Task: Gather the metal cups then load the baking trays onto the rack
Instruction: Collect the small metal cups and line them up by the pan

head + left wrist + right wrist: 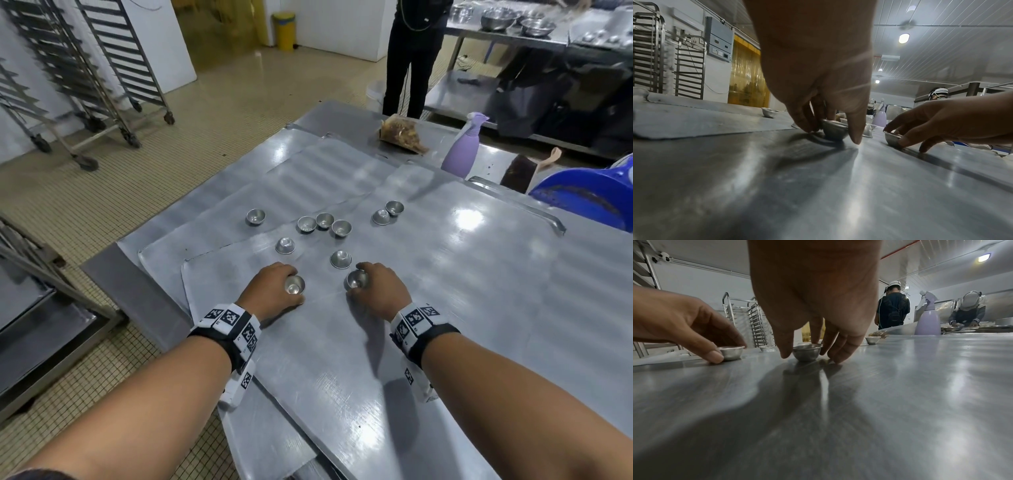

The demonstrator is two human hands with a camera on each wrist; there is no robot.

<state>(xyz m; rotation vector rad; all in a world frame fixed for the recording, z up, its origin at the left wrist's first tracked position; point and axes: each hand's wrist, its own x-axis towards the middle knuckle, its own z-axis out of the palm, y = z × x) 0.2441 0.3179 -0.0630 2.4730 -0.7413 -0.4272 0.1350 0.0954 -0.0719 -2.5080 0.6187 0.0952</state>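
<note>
Trays: baking trays (394, 359) are lying overlapped and unevenly stacked on the steel table (102, 267), and you are working on the top sheet; leaning on it could be shifting the stack, since the sheets are slick and not squared up
Rack: wheeled racks (102, 68) are standing well apart from the table across the floor, so you are facing a carry later; any cup left on a sheet would likely be sliding off when you tilt it
Loose cups: eight metal cups (340, 228) are sitting scattered beyond your hands, some upright, some inverted; inverted ones are giving less rim to catch, so a hurried pick could be knocking them into neighbours
Left hand: your left hand (274, 291) is curling thumb and fingers around the left cup (834, 132), which is resting on the tray; a shallow pinch on smooth metal could be letting it skid
Right hand: your right hand (380, 291) is clamping the right cup (807, 352) the same way, also on the sheet; lifting both together is risking a dropped cup
</note>
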